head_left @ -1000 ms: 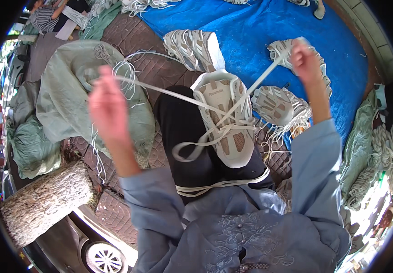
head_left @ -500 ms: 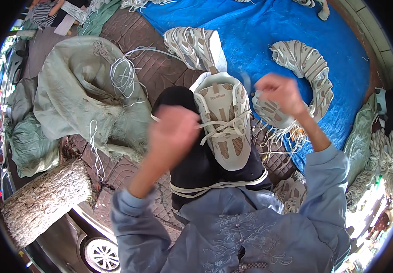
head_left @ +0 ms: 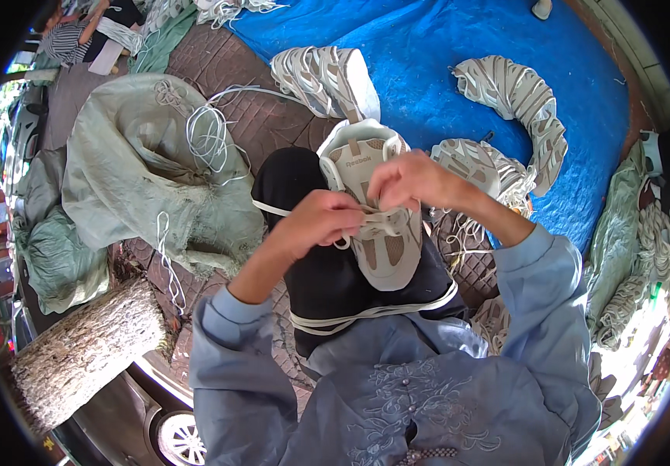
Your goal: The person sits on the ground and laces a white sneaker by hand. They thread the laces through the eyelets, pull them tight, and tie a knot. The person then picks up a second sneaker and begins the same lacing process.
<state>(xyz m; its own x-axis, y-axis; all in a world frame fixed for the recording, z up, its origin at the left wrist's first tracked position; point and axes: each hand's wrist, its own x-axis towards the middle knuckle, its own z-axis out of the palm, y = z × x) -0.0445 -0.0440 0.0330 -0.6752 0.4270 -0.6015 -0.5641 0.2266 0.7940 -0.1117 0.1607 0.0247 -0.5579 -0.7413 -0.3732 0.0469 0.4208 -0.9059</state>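
Note:
A beige and white sneaker upper (head_left: 391,268) rests on my dark-clad lap, toe toward me. Cream shoelaces (head_left: 382,224) cross over its lower front. At the shoe's left edge, my left hand (head_left: 319,221) pinches a lace, and a small loop hangs under its fingers. My right hand (head_left: 414,182) is closed on the lace over the tongue, fingertips pointing down and left. The two hands nearly meet above the eyelets. Part of the lacing is hidden by my fingers. A cream cord (head_left: 374,314) lies across my thighs.
Nested sneaker uppers form a stack (head_left: 327,81) ahead and a curved row (head_left: 525,105) on the blue tarp (head_left: 420,74). An open woven sack (head_left: 102,186) lies left, with loose white cord (head_left: 209,132) on it. A log (head_left: 90,349) sits lower left; another person (head_left: 71,39) is far left.
My hands were wide apart, blurred at either side of the shoe. Both have come inward and now meet over the laces. My view has shifted slightly.

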